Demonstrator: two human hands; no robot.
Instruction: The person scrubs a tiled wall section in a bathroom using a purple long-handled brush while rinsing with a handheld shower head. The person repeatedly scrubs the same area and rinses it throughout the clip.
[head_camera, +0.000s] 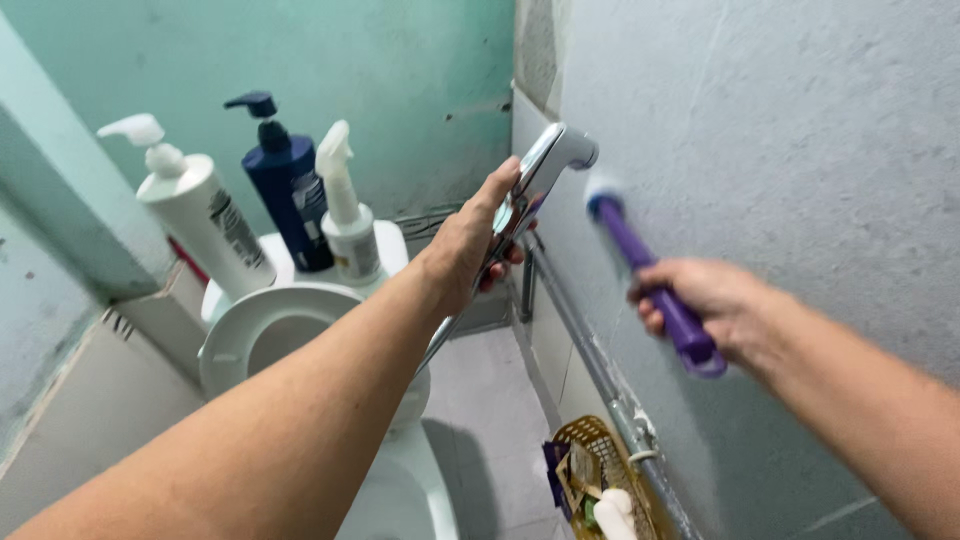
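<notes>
Nearest to us, low against the right-hand wall (800, 130), stood a woven yellow basket (592, 440) with a white bottle top and some packets in it, beside a grey pipe (590, 350) running along the wall's foot. Above that, our right hand (715, 300) was clenched round the purple handle of a brush (650, 280), its pale head pressed to the grey wall. Our left hand (470, 245) gripped a chrome hand sprayer (540, 180), thumb along its back, nozzle turned towards the same patch. We judged the scrubbing to be under way, not finished: the wall showed no suds or clear wet streaks, so how much was already cleaned we could not tell. Farther off, the white toilet (260, 330) stood open, and three pump and spray bottles (290, 190) sat on its cistern before the green wall.
</notes>
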